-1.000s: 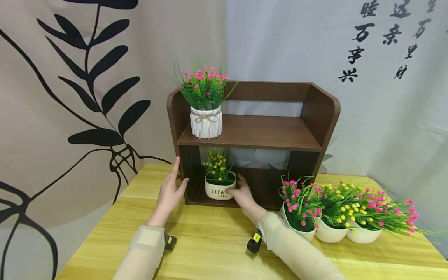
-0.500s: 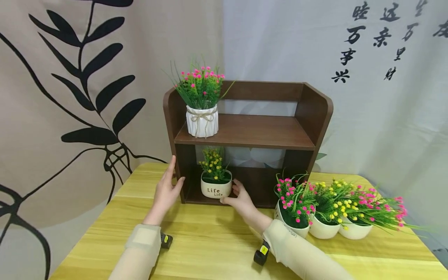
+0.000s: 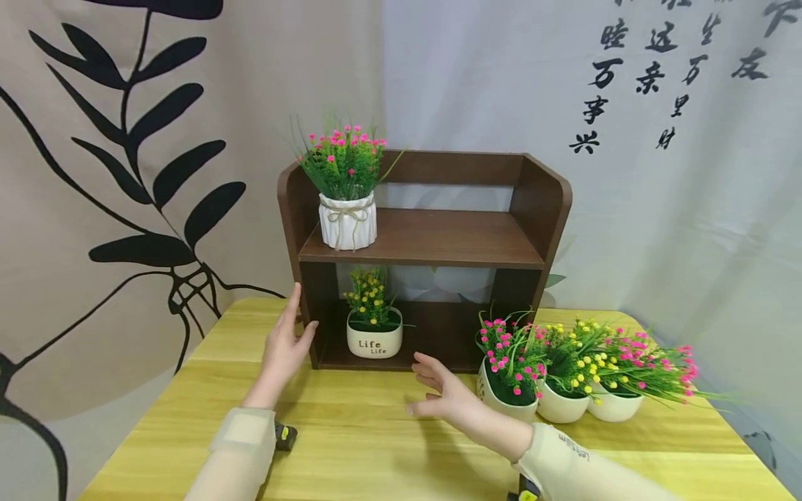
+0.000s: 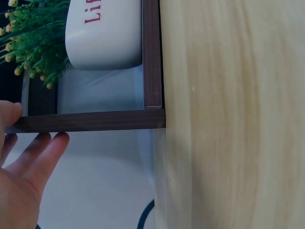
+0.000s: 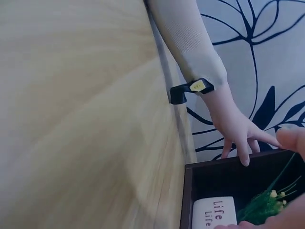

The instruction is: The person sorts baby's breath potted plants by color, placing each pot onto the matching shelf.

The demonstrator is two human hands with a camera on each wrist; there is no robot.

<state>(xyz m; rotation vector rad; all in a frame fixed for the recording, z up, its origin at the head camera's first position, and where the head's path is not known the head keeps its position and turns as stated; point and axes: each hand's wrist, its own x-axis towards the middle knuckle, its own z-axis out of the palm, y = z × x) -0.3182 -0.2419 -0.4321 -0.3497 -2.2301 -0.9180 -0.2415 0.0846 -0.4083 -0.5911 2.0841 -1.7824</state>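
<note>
Pots were partly shelved: the yellow-flowered pot (image 3: 374, 339) marked "Life" sat on the lower board of the shelf (image 3: 426, 240), toward its left end, and a ribbed white pot (image 3: 347, 221) with pink flowers stood at about 12 o'clock above it on the upper board. Three more pots (image 3: 557, 393) waited in a touching row on the table (image 3: 351, 438), at roughly 3 o'clock from the shelf's foot, so by my judgement the job was under halfway. Right of each shelved pot the boards lay bare. The left hand (image 3: 283, 344) pressed flat, fingers straight, against the shelf's left wall. The right hand (image 3: 441, 390) hovered over the table at 5 o'clock from the "Life" pot, fingers loosely spread, holding nothing. The row sat near the table's right edge.
</note>
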